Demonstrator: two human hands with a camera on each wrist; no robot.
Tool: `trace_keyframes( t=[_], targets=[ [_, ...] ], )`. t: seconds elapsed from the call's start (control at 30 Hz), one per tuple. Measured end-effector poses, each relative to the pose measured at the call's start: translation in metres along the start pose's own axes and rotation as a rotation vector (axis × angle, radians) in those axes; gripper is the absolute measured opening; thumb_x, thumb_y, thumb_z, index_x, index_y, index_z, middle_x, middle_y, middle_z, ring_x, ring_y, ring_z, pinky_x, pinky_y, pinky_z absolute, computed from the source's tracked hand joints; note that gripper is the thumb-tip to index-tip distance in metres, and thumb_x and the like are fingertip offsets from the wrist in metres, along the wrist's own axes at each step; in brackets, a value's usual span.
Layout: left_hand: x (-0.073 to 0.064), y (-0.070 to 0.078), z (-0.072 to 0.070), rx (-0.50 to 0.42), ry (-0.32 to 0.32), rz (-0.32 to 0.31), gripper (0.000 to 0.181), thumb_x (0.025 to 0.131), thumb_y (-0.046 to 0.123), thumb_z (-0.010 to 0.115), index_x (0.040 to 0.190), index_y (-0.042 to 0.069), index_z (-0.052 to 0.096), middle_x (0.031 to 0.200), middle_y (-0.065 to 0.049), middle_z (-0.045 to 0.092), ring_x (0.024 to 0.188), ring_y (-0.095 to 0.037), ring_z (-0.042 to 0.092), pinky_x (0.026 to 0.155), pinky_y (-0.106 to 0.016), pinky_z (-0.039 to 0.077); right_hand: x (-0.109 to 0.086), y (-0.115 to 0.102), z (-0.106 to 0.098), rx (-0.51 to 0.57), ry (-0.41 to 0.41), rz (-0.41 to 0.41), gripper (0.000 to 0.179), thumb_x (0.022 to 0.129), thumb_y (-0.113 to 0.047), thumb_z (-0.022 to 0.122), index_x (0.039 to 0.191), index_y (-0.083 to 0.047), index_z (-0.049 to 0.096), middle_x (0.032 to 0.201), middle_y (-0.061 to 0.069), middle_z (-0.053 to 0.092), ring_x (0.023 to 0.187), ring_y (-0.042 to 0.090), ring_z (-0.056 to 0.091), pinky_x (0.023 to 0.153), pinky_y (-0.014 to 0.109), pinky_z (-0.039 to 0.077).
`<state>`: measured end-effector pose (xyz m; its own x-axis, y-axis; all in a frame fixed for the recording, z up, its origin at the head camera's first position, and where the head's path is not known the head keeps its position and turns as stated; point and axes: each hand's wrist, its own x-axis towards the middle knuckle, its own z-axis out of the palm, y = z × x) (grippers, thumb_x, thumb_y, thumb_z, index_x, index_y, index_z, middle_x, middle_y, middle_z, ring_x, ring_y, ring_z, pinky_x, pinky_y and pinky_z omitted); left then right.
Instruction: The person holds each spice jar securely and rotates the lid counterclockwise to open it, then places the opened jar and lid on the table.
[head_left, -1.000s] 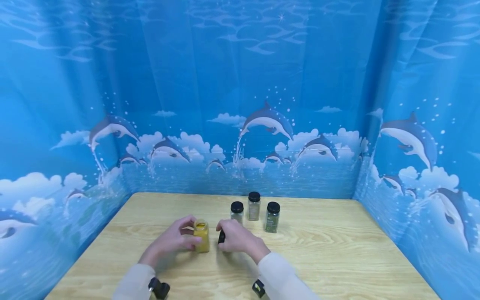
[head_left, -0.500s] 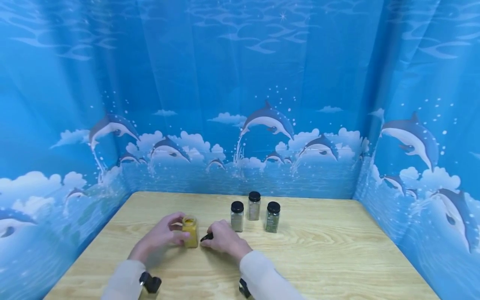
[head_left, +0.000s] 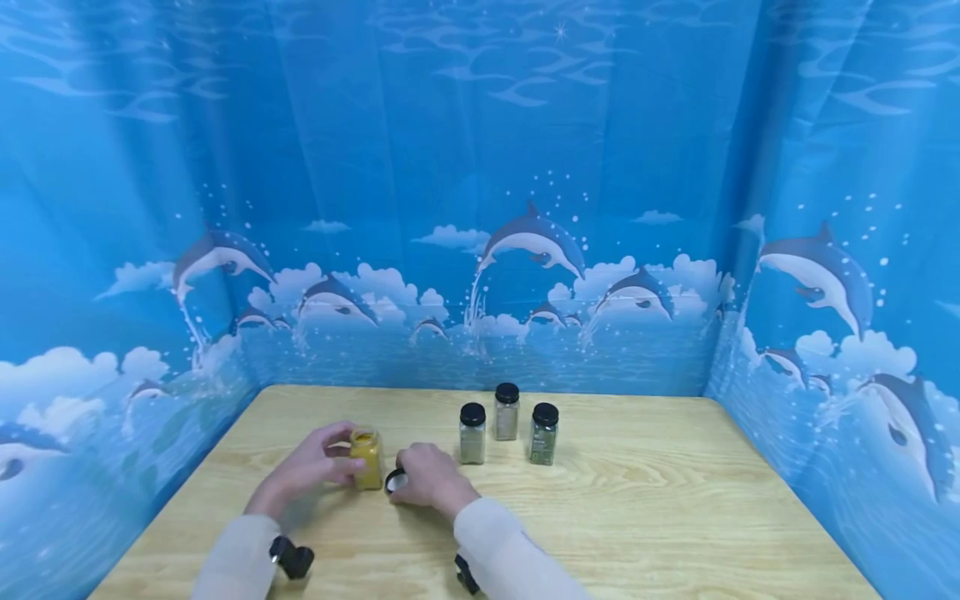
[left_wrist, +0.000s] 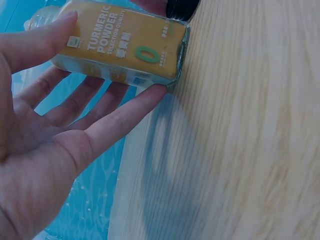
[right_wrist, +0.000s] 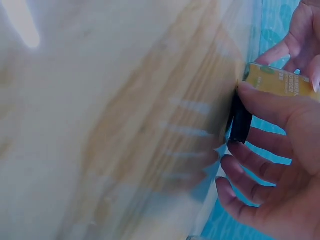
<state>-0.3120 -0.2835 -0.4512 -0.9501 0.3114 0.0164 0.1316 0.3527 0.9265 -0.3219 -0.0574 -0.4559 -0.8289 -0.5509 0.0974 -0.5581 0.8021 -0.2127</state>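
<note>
One uncapped turmeric powder jar left of centre at the light wood-grain bench, mouth up, slight lean, held in left grip: thumb across label side, fingers on far side. Clear glass, yellow-filled; label legible in left wrist view as TURMERIC POWDER, green ring mark lower down. Can't confirm base contact with bench. Right grip pinching black lid between thumb and fingers; lid tipped on edge, white inner face showing to head camera, just beside lower right of jar. Can't tell lid contact with jar or bench either. Farther back, upright, black-capped, gaps between: left spice jar and rear spice jar, both greyish, plus right spice jar, green. Labels there too small to read. Pale sleeves on both arms, black wrist devices below. Blue dolphin-print curtain behind bench and along both sides.
</note>
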Motion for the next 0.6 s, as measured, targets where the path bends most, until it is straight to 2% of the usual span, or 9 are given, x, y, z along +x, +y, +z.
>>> trace_keyframes(
  t=[0.2,0.43,0.6],
  targets=[
    [0.001,-0.001,-0.006,0.006,0.001,-0.025,0.061,0.09,0.013,0.076,0.142,-0.003,0.048,0.139,-0.031,0.054,0.125,-0.04,0.061,0.087,-0.045,0.065,0.005,-0.006,0.004,-0.053,0.002,-0.004,0.043,0.077,-0.048,0.088,0.102,-0.018,0.071,0.091,-0.004,0.068,0.08,0.012,0.06,0.067,0.026,0.051],
    [0.001,-0.006,-0.012,-0.005,0.013,-0.037,0.065,0.09,0.013,0.076,0.145,-0.004,0.045,0.142,-0.032,0.052,0.126,-0.04,0.061,0.087,-0.045,0.065,0.008,-0.012,0.006,-0.095,-0.006,0.053,0.049,0.077,-0.055,0.085,0.109,-0.02,0.071,0.095,-0.004,0.067,0.085,0.014,0.061,0.073,0.031,0.054],
    [-0.001,-0.008,-0.017,-0.025,0.01,-0.042,0.068,0.092,0.014,0.074,0.148,-0.005,0.042,0.146,-0.035,0.049,0.128,-0.044,0.059,0.089,-0.045,0.064,0.009,-0.014,0.008,-0.106,-0.017,0.062,0.055,0.077,-0.059,0.084,0.114,-0.021,0.071,0.098,-0.004,0.068,0.085,0.013,0.061,0.073,0.031,0.054]
  ],
)
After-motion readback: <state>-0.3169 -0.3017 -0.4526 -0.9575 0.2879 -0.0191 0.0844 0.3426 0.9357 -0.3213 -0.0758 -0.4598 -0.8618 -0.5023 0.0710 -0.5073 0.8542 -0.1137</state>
